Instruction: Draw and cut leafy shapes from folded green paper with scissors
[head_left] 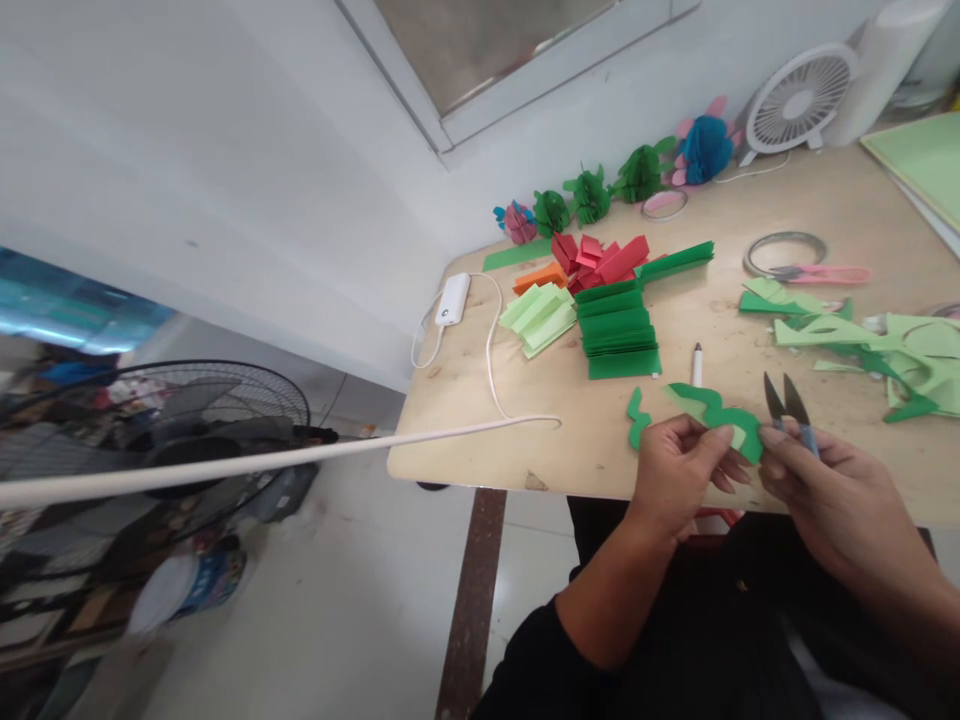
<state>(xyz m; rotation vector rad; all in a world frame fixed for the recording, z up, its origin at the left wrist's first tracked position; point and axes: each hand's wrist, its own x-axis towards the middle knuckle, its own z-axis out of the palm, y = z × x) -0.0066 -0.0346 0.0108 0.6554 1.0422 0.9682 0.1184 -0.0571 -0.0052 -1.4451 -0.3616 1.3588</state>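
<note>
My left hand (679,465) pinches a wavy green paper cutout (739,425) with a paler green layer, near the table's front edge. Scissors (789,402) are held in my right hand (832,480), their blades apart and pointing away from me. The thumb and finger of that hand also touch the right end of the cutout. Just left of my left hand, a small wavy green piece (636,420) lies on the table. A white pen (697,365) lies just beyond the cutout.
Folded green (619,330), pale green (538,318) and red paper (600,262) lies mid-table (465,430). Green scraps (892,350), pink scissors (832,273) and a tape ring (785,256) are at right. Paper figures (590,196) and a fan (799,100) line the wall; a white cable (491,350) crosses left.
</note>
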